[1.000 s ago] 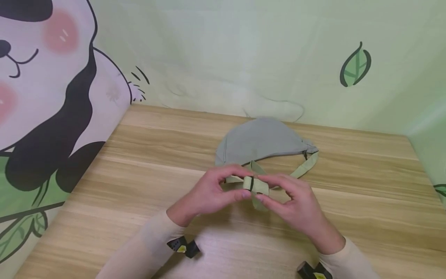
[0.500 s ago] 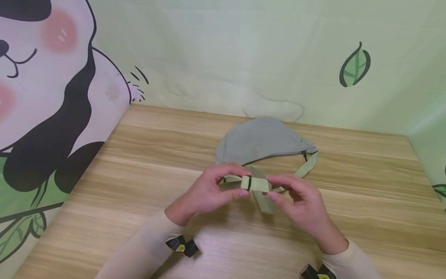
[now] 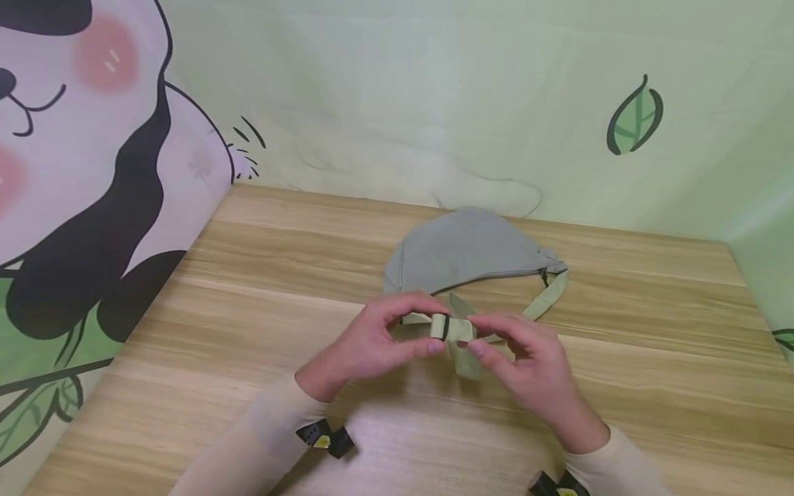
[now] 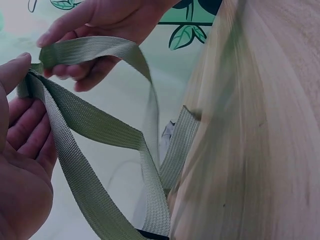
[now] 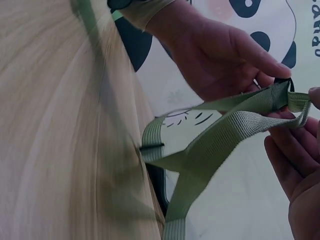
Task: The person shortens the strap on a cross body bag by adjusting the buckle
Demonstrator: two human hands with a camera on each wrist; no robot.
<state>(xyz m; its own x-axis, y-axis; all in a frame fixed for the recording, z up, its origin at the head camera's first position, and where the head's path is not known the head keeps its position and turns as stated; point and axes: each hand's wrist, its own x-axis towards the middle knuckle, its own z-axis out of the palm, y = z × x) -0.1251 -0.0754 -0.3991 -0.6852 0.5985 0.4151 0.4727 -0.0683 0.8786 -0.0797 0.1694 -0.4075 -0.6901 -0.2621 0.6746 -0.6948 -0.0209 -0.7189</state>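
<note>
Leaf-printed wall (image 3: 384,103) backs a wooden table (image 3: 248,303), with a grey bag (image 3: 465,251) just beyond my grip; my left hand (image 3: 378,341) pinches the green strap (image 3: 461,330) at a black slider (image 3: 445,326), my right hand (image 3: 530,362) its fold beside. Left wrist view: strap loops trail from my fingers (image 4: 27,127). Right wrist view: another slider (image 5: 151,146) sits tableward of both hands.

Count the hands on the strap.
2: the left hand pinches the strap at its black slider; the right hand pinches it just beside. No others show.

A panda-printed backdrop (image 3: 384,103) walling a wood-grain table (image 3: 670,372) suggests a staged booth.
</note>
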